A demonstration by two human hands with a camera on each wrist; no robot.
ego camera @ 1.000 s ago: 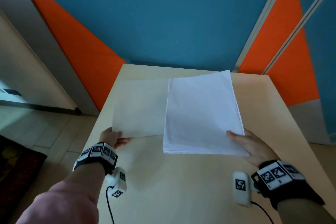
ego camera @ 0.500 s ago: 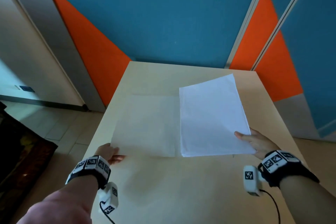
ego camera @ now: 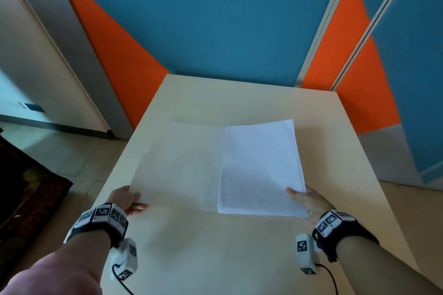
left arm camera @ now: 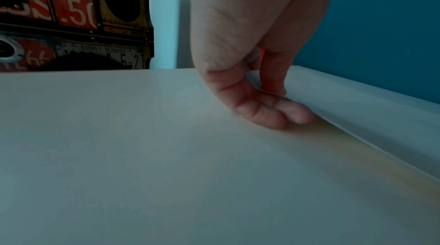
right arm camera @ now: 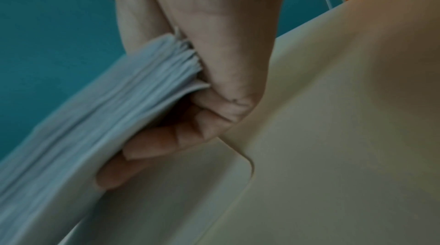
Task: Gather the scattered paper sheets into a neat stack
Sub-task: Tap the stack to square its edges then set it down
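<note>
A pale wooden desk (ego camera: 239,258) stands against a wall of blue panels (ego camera: 215,14) and orange panels (ego camera: 124,60), split by slanted grey metal strips (ego camera: 321,31). To the left lie a grey door frame (ego camera: 72,38), a tiled floor (ego camera: 79,151) and a dark patterned rug (ego camera: 26,189). The left wrist view shows a cabinet (left arm camera: 71,17) decorated with vintage licence plates.
</note>
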